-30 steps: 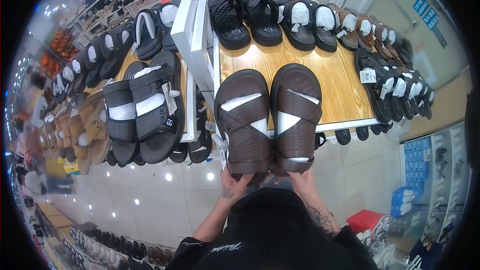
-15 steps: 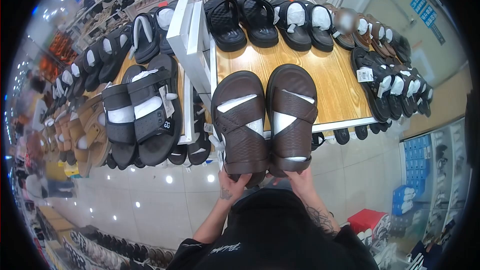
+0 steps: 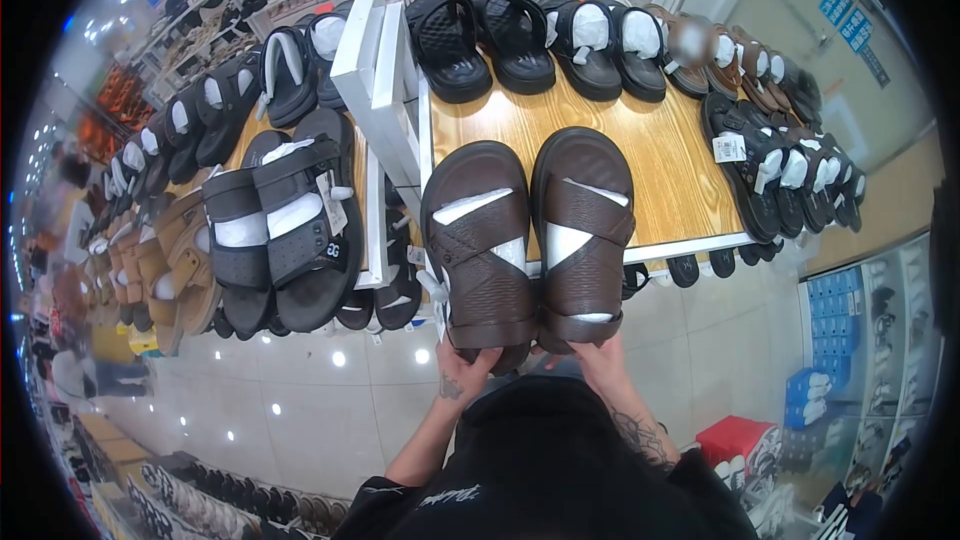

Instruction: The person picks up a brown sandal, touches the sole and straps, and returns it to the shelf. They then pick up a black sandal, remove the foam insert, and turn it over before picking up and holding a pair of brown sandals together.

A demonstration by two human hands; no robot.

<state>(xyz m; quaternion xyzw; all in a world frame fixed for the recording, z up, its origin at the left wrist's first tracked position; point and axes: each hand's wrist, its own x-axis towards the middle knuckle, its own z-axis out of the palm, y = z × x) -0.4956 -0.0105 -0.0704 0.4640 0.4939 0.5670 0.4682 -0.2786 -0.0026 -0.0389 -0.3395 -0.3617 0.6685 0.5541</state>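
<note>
A pair of dark brown leather sandals with crossed straps is held side by side, toes pointing away from me, heels toward my body. My left hand point(image 3: 468, 364) grips the left sandal point(image 3: 488, 290) at its heel, thumb on top. At the heel of the right sandal point(image 3: 580, 275), my right hand point(image 3: 594, 362) is closed in the same way. White paper stuffing point(image 3: 568, 243) shows between the straps, and a tag hangs at the left sandal's outer side. Most of my fingers are hidden under the heels. Both sandals overlap the front part of the wooden display table point(image 3: 660, 175).
Black sandals point(image 3: 525, 45) line the table's far edge, with tagged black sandals point(image 3: 750, 165) along its right side. A white frame point(image 3: 375, 90) divides it from another table at left, which bears black sandals point(image 3: 300, 225). Shoe racks and blue boxes point(image 3: 805, 400) stand around the tiled floor point(image 3: 300, 400).
</note>
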